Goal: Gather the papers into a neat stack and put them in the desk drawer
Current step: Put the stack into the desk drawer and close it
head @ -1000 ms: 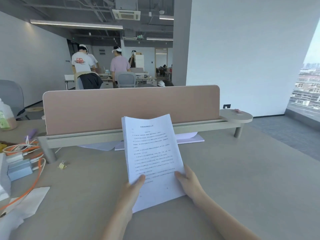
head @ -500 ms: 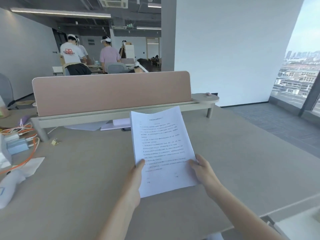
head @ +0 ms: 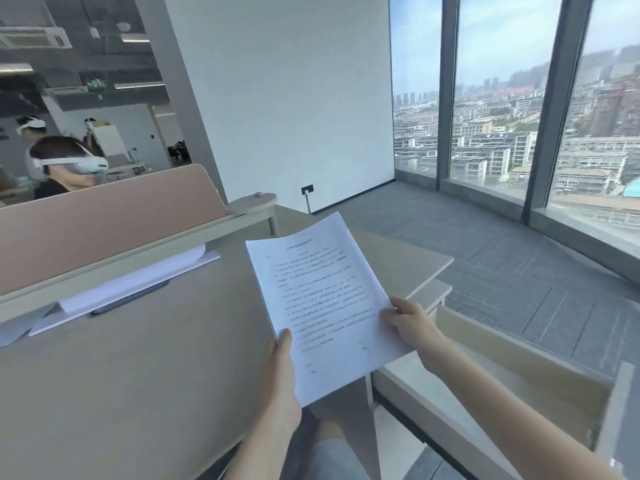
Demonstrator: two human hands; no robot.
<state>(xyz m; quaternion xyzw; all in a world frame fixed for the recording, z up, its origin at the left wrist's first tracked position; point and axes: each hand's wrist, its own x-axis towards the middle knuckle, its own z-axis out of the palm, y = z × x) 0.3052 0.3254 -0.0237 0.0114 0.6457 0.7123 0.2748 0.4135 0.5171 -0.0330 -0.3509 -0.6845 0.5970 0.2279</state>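
Observation:
A squared stack of printed white papers (head: 322, 299) is held in the air above the desk's right front corner. My left hand (head: 282, 382) grips its lower left edge, thumb on top. My right hand (head: 410, 322) grips its right edge. Below and to the right, the desk drawer (head: 512, 368) is pulled open; its pale wooden inside shows nothing in it. The lower right corner of the stack hangs over the drawer's near left end.
The beige desk (head: 138, 375) runs left. A pink divider panel (head: 104, 220) stands at its back, with white sheets and a dark pen (head: 131, 296) lying under its shelf. A person with a headset sits behind the divider. Grey carpet and tall windows lie to the right.
The view has swung right and the stack has moved right with both hands, from over the desk middle to the desk's right end. The open drawer has come into view.

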